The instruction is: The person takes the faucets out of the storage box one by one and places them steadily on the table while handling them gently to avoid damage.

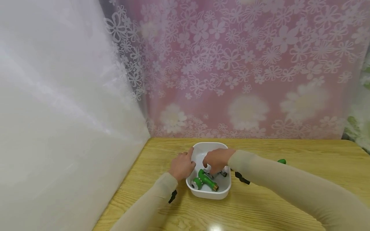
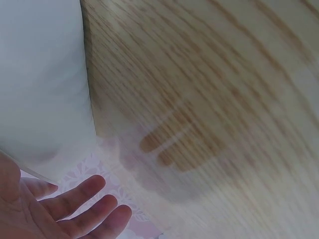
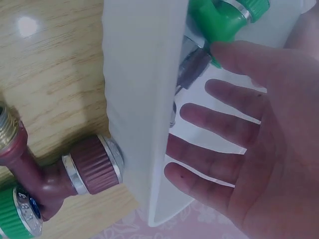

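A white plastic basin [image 1: 209, 194] stands on the wooden table. My left hand [image 1: 182, 165] rests at its left rim, its fingers extended beside the outer wall in the left wrist view. Over the inside of the basin, my right hand [image 1: 217, 158] reaches down with spread, slightly bent fingers [image 3: 219, 122] and no object in its grasp. A green tap [image 1: 208, 181] with a brass threaded end lies on the basin floor, below the right hand. Beside it is a chrome metal fitting [image 1: 223, 174], partly hidden by that hand; the right wrist view shows both close to the right thumb.
Outside the basin's wall, a maroon tap [image 3: 47, 184] with a green handle lies on the table [image 1: 162, 150]. A small green object [image 1: 281, 161] shows behind the right sleeve. Flowered pink sheeting [image 1: 245, 80] hangs behind the table, with white sheeting [image 1: 57, 112] at the left.
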